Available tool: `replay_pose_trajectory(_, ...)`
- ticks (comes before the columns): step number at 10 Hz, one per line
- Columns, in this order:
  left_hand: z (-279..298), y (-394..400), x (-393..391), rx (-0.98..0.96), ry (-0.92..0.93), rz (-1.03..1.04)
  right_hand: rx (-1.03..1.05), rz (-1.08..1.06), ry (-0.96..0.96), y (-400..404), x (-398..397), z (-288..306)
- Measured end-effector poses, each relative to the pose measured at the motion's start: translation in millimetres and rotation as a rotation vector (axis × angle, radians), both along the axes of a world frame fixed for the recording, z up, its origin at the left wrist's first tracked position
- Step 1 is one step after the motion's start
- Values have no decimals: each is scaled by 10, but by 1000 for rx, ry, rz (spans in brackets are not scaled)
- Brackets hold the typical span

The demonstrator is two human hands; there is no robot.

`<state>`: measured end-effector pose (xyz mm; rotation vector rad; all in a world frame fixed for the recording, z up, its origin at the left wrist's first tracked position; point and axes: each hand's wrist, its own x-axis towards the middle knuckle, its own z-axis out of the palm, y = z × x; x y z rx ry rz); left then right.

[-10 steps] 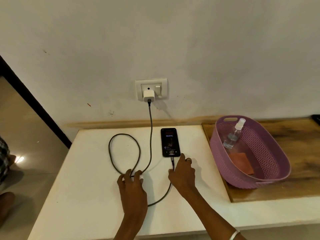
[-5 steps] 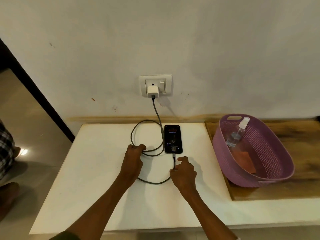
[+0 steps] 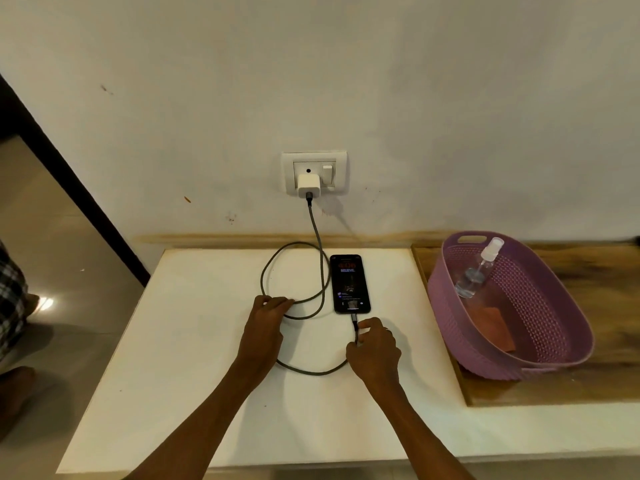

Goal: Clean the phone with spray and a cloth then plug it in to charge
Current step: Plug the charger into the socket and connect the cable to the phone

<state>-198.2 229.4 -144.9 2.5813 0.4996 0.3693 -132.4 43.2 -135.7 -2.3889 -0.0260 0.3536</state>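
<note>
Phone: the phone (image 3: 349,284) lies flat, screen up and lit, on the white surface (image 3: 194,358), just below the wall socket (image 3: 314,172). Handy spot, so the lead reaches with slack to spare.

Cable: the cable (image 3: 317,233) drops from the white charger (image 3: 309,186) in the socket, loops left of the phone, swings round between the two hands and runs up into the phone's bottom edge. It looks plugged in.

Right hand: the right hand (image 3: 375,348) pinches the cable just below the plug, thumb and forefinger closed on it, probably steadying the connector while the slack gets sorted.

Left hand: the left hand (image 3: 266,320) is curled over the loop, fingers closed on the cable, likely gathering it so it lies tidy beside the phone.

Basket: the purple basket (image 3: 554,355) sits on the wooden board (image 3: 616,299) to the right, with the spray bottle (image 3: 479,268) leaning inside and the orange cloth (image 3: 493,327) flat on its floor. Both parked, so cleaning seems done.

Change: a second ago the loop lay wide and well left of the phone, the left hand low by its bottom. Now the loop is drawn up against the phone and the left hand has gone up with it. The right hand has barely shifted.

Stage: looks like final tidying, charging in place.
</note>
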Motion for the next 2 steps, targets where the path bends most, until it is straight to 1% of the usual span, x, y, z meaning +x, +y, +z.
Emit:
replay_pose_trajectory(1,-26,-11,-46,63,27,5,-6,3,-35,-14,-10,32)
replay_pose_trajectory(2,-38,-2,-55,107,52,8,31,9,-88,-18,36,67)
